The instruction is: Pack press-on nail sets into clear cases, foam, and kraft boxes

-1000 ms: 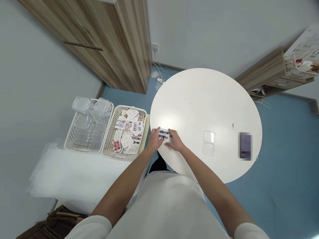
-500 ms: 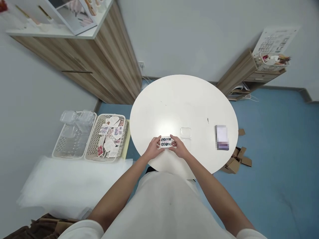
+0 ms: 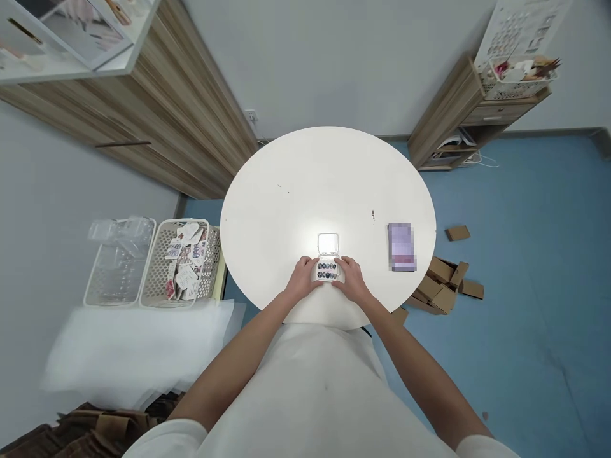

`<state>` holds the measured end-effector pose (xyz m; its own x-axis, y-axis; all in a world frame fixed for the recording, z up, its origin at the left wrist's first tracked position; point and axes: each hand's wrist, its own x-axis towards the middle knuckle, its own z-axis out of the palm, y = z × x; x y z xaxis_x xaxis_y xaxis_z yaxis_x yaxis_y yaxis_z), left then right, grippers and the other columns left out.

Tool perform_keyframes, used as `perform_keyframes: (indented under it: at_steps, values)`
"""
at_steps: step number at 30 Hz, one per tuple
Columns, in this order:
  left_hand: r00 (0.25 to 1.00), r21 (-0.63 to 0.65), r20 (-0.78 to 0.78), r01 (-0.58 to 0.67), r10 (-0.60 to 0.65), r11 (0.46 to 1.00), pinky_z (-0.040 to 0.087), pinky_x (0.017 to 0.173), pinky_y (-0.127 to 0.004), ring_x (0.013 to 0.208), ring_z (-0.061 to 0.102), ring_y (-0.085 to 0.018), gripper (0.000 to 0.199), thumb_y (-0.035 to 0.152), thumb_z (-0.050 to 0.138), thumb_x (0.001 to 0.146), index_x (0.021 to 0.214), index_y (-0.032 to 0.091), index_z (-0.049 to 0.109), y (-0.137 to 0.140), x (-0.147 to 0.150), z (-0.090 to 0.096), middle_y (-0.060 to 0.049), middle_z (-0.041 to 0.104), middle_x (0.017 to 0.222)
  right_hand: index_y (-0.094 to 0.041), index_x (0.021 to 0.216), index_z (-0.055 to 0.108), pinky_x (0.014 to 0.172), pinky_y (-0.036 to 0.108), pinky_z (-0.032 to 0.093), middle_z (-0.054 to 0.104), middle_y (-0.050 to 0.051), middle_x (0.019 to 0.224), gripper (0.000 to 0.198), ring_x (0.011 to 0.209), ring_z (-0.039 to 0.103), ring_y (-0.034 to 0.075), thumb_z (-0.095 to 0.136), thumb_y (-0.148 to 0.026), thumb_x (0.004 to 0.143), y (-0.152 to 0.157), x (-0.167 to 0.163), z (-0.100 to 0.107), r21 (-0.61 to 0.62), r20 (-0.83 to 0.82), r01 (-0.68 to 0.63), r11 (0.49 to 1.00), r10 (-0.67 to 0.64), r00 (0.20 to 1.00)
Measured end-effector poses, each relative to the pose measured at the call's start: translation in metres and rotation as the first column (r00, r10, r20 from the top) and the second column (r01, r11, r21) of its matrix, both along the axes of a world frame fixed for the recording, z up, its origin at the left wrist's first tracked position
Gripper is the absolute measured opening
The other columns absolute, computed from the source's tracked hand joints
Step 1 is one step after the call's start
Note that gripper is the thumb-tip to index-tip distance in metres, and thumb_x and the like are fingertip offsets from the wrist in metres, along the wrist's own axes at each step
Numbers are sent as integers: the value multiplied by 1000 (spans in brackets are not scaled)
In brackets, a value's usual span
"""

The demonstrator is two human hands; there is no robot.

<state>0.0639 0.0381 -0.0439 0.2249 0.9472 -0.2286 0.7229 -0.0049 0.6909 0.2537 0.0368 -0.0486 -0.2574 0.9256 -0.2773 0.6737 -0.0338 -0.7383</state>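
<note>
A small card of press-on nails (image 3: 327, 271), with two rows of dark and pale nails, lies between my hands near the front of the white table. It sits at the lower half of an open clear plastic case (image 3: 328, 243), whose lid lies folded back beyond it. My left hand (image 3: 303, 278) grips the card's left side, thumb low and fingers at the upper corner. At the right side, my right hand (image 3: 350, 278) holds it in the same way. Whether the card rests fully inside the case is too small to tell.
A pixelated purple item (image 3: 401, 247) lies at the right of the round white table (image 3: 329, 172). On the left stand a basket of nail cards (image 3: 210, 254) and a basket of clear cases (image 3: 114, 280). Cardboard boxes (image 3: 439, 286) lie on the floor at right.
Both hands have brought the nail card to the open case, which was to their right before. The camera view has also shifted, so the table appears further left.
</note>
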Motion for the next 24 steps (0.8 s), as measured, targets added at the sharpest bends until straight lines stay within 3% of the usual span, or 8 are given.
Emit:
perform_keyframes:
  at_steps: [5, 12, 24]
  values:
    - [998, -41, -68, -16, 13, 999, 43, 81, -37, 98, 47, -24, 67, 21, 71, 59, 119, 27, 42, 7, 12, -7, -6, 43, 105, -30, 124, 36, 90, 45, 36, 37, 6, 123, 63, 114, 35, 28, 61, -23, 67, 10, 6, -9, -17, 35, -29, 999, 30, 999]
    - [998, -106, -18, -59, 57, 993, 45, 76, -32, 88, 53, -19, 69, 16, 63, 67, 127, 27, 32, 5, 15, -21, -5, 45, 105, -26, 124, 36, 85, 40, 39, 45, 6, 112, 63, 103, 46, 23, 61, -20, 67, 21, 4, -18, -17, 56, -93, 996, 93, 994]
    - [1000, -132, 22, -13, 16, 991, 46, 82, -33, 90, 53, -16, 73, 14, 57, 72, 134, 28, 21, 1, 10, -28, -6, 41, 111, -25, 126, 35, 85, 42, 38, 46, 8, 113, 63, 103, 46, 25, 60, -25, 69, 16, 6, -26, 43, 58, -103, 994, 100, 993]
